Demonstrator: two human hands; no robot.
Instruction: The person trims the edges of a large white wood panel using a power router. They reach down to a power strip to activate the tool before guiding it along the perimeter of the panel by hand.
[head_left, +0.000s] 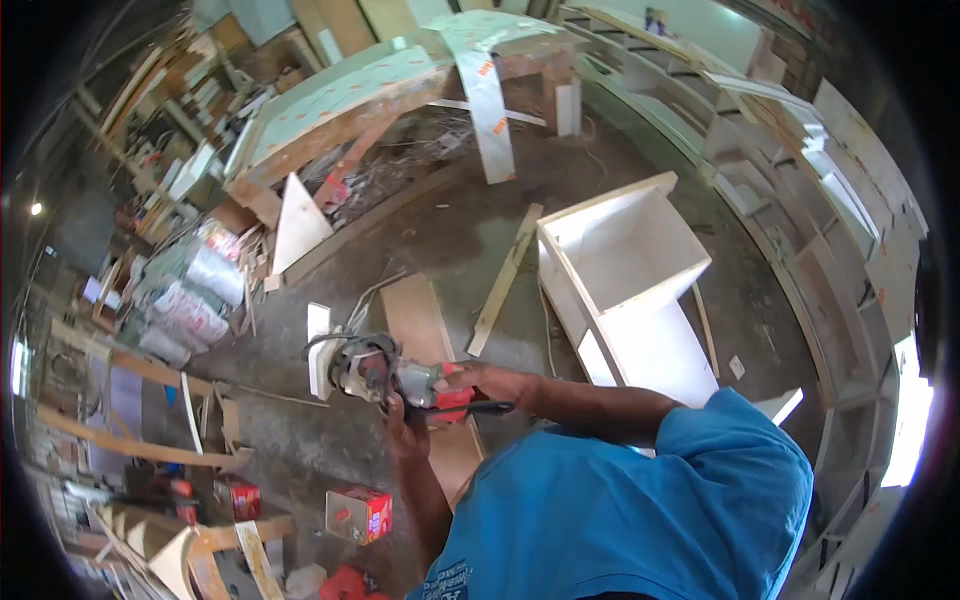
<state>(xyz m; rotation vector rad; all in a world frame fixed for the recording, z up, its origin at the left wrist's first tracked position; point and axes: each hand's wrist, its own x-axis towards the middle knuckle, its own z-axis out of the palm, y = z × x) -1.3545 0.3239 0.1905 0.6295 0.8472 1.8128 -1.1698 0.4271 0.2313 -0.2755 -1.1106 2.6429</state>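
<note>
In front of my body I hold a corded power tool (418,384) with a grey and red casing; its exact kind is hard to make out. A black cord (322,341) loops around its front end. My right hand (487,384) grips the rear of the casing from the right. My left hand (403,428) comes up from below, its fingers closed against the tool's front part and the cord. Just beyond the tool stands a white strip (318,350); whether it touches the tool is unclear. A brown board (414,312) lies on the floor beneath.
A white open box cabinet (630,255) stands to the right, with a wooden plank (505,282) beside it. Ahead is a workbench (350,95). Long shelving frames (770,210) line the right. Stuffed sacks (190,305), wooden frames (140,410) and a red carton (358,513) are at left.
</note>
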